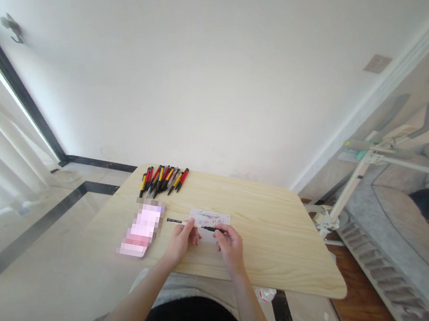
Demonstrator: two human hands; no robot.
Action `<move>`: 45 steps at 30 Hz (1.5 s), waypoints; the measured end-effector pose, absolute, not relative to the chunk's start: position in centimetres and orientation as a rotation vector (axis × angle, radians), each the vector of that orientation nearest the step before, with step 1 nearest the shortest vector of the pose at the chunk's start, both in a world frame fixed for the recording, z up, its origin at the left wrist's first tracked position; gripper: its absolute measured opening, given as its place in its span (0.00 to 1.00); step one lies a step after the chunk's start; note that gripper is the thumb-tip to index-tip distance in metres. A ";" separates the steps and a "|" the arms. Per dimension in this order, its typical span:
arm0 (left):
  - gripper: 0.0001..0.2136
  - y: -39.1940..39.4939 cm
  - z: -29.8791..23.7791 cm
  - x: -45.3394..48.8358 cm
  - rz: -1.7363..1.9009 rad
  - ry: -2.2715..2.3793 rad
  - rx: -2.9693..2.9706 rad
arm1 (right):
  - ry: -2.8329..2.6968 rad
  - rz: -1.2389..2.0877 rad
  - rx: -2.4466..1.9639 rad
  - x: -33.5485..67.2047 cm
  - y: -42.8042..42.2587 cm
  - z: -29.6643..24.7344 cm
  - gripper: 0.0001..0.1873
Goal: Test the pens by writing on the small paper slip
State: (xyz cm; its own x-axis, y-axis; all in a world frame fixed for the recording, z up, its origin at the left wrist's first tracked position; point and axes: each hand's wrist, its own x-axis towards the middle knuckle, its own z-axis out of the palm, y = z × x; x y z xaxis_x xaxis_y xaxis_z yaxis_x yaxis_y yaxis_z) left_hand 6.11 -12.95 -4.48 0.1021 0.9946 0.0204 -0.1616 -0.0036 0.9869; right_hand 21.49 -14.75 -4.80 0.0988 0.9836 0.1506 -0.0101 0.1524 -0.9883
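Note:
Over the near middle of the table, my left hand pinches the white barrel of a slim pen, whose dark end sticks out to the left. My right hand has its fingertips closed on a black pen part, in line with the barrel. Whether the two pieces are joined or just touching, I cannot tell. Below both hands lies a small printed sheet, partly covered by them.
A pile of red, yellow and black pens lies at the table's back left. A blurred-out phone-like object rests at the left edge. The pale wooden table stands against a white wall. An exercise machine and a sofa are at right.

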 end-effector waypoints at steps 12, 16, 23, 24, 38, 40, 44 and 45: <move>0.25 -13.0 -4.3 6.1 1.235 0.974 1.139 | -1.162 1.032 -1.094 21.6 -14.7 -4.4 0.14; 0.25 -13.0 -4.3 6.1 1.226 0.994 1.123 | -1.146 1.042 -1.086 21.6 -14.7 -4.6 0.14; 0.26 -13.0 -4.2 6.1 1.232 1.005 1.105 | -1.205 1.006 -1.136 21.4 -15.2 -4.1 0.15; 0.26 -13.0 -4.2 6.1 1.241 0.998 1.101 | -1.221 1.000 -1.137 21.3 -15.2 -3.9 0.15; 0.25 -12.9 -3.6 5.4 1.288 0.902 0.897 | -1.433 0.912 -1.166 19.5 -14.1 -1.0 0.14; 0.24 -12.7 -3.7 5.4 1.295 0.843 0.833 | -1.452 0.891 -1.181 19.4 -14.1 -0.9 0.14; 0.24 -12.7 -3.8 5.3 1.280 0.828 0.808 | -1.492 0.837 -1.210 19.2 -14.1 -0.7 0.15; 0.24 -12.7 -3.8 5.3 1.275 0.836 0.817 | -1.514 0.820 -1.210 19.1 -14.0 -0.7 0.14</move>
State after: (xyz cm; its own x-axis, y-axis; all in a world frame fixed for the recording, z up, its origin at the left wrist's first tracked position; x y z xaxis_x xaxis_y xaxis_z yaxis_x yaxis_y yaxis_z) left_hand 5.29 -12.67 -3.83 0.1004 0.9922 -0.0741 -0.4633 0.1125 0.8791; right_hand 19.12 -14.04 -0.69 -0.0094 0.9596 0.2812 0.2887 0.2719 -0.9180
